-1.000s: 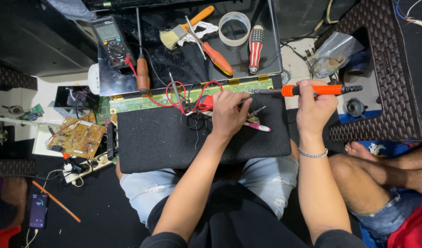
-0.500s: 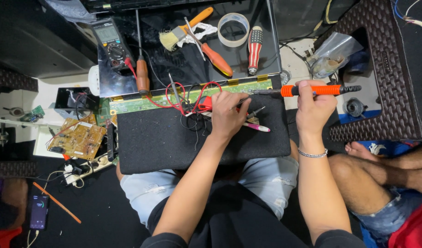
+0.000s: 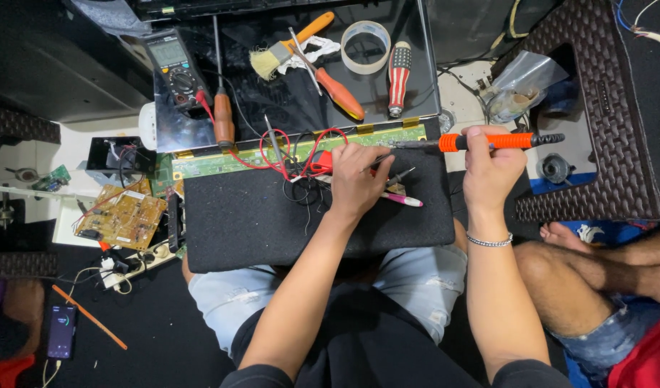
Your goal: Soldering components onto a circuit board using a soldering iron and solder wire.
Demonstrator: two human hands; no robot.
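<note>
**Holding a soldering iron over a long green circuit board**

Lying across the lap, a black foam mat [image 3: 272, 223] sits under both hands. Beyond the fingers runs the green circuit board [image 3: 222, 162]. Right hand [image 3: 491, 169] fingers grip the orange soldering iron [image 3: 488, 141]. Left hand [image 3: 355, 179] fingers are closed on a thin probe [image 3: 402, 173], beside red wires [image 3: 301, 154].

Place: an electronics repair workshop on the floor.
Signs: grey handheld multimeter [image 3: 173, 66], bare brown circuit board [image 3: 121, 217], orange-handled screwdrivers [image 3: 328, 77] beyond the fingers.
</note>
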